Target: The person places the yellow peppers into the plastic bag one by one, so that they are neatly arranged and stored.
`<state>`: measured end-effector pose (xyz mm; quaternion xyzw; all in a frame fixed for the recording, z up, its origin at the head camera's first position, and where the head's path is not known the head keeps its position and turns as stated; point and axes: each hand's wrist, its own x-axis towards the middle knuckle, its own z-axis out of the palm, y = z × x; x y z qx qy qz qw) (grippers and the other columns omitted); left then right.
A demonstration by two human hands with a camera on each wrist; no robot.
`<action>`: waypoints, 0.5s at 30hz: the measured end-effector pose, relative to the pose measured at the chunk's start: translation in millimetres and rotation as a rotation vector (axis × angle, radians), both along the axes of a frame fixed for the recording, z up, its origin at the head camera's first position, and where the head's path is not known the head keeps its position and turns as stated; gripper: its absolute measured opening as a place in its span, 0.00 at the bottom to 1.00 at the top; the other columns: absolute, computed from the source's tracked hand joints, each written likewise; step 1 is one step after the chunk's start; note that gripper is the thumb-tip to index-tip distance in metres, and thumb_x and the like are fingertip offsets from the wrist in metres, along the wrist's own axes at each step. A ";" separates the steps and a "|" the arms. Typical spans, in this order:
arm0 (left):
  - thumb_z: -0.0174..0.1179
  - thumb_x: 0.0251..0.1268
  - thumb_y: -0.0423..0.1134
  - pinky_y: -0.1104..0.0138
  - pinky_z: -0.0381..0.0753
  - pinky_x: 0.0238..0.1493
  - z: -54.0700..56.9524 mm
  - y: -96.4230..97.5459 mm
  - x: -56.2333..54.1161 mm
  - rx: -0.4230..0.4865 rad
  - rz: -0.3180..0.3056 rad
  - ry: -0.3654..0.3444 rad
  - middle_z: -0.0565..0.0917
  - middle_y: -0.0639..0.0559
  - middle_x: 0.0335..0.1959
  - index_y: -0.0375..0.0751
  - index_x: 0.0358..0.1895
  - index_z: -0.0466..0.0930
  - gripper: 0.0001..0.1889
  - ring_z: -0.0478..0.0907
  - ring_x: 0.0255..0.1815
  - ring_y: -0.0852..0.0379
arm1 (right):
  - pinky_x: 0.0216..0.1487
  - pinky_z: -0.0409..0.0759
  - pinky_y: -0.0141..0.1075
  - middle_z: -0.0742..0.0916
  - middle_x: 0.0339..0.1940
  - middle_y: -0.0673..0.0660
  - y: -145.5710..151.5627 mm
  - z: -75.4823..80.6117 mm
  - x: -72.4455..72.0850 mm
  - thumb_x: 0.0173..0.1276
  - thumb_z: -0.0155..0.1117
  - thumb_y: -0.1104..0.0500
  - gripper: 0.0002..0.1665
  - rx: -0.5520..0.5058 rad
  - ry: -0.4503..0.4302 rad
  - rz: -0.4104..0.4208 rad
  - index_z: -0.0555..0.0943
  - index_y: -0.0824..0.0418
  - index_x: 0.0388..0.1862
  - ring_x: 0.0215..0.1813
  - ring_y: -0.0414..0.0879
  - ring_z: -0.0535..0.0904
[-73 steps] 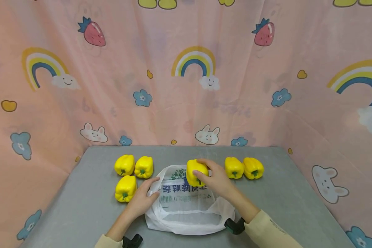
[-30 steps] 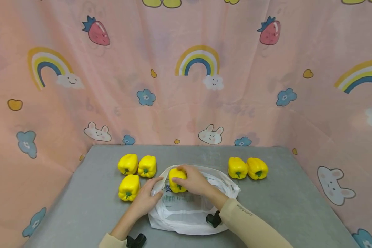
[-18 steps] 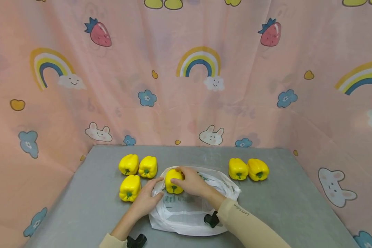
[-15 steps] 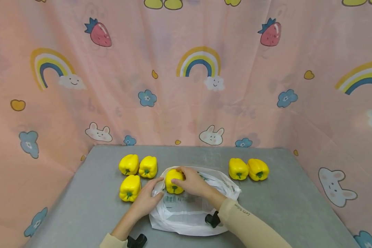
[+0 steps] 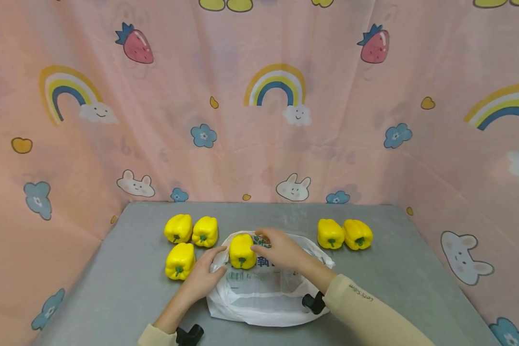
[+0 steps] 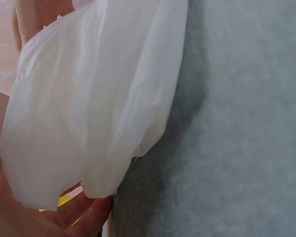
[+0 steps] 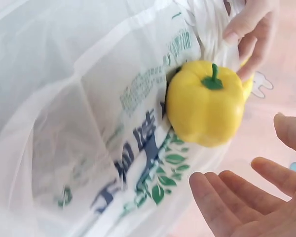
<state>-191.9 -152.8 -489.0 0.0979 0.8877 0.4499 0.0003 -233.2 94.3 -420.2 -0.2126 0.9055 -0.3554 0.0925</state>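
Observation:
A white plastic bag [image 5: 251, 315] with green and blue print lies on the grey table, its mouth spread wide. Inside it, toward the left, sits a yellow bell pepper [image 5: 242, 251] with a green stem. My left hand [image 5: 202, 276] holds the bag's left edge, thumb and fingers on either side of the plastic; the left wrist view shows the fingers partly behind it. Just right of the pepper is my right hand [image 5: 285, 250]. The right wrist view shows its fingers [image 7: 232, 197] spread, apart from the pepper and holding nothing.
Three yellow peppers [image 5: 179, 261] are grouped left of the bag, the nearest one beside my left hand. Two more peppers [image 5: 330, 234] stand at the back right. A pink patterned curtain [image 5: 259, 158] hangs behind the grey table [image 5: 398, 298].
My right hand carried the pepper leftward into the bag, then let go of it and drew back a little to the right. My left hand stayed at the bag's edge.

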 end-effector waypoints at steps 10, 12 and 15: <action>0.60 0.72 0.36 0.38 0.62 0.72 -0.2 -1.1 -0.5 -0.003 0.017 -0.020 0.70 0.41 0.72 0.44 0.72 0.71 0.26 0.64 0.74 0.39 | 0.58 0.80 0.53 0.84 0.61 0.62 32.6 7.0 2.2 0.75 0.63 0.49 0.26 0.032 0.080 -0.061 0.78 0.63 0.65 0.60 0.59 0.80; 0.60 0.72 0.36 0.38 0.62 0.72 -0.5 -1.2 -0.7 -0.002 0.016 -0.019 0.70 0.41 0.72 0.44 0.72 0.71 0.26 0.64 0.74 0.39 | 0.57 0.81 0.52 0.84 0.60 0.61 40.9 7.4 1.6 0.75 0.63 0.50 0.25 0.024 0.088 -0.077 0.79 0.63 0.64 0.59 0.58 0.80; 0.60 0.72 0.36 0.39 0.62 0.72 -1.3 -1.2 -1.1 -0.006 0.016 -0.019 0.71 0.41 0.72 0.44 0.72 0.71 0.26 0.64 0.74 0.39 | 0.58 0.81 0.52 0.84 0.60 0.62 54.5 8.0 -0.2 0.76 0.63 0.51 0.24 0.017 0.111 -0.089 0.79 0.65 0.64 0.59 0.58 0.80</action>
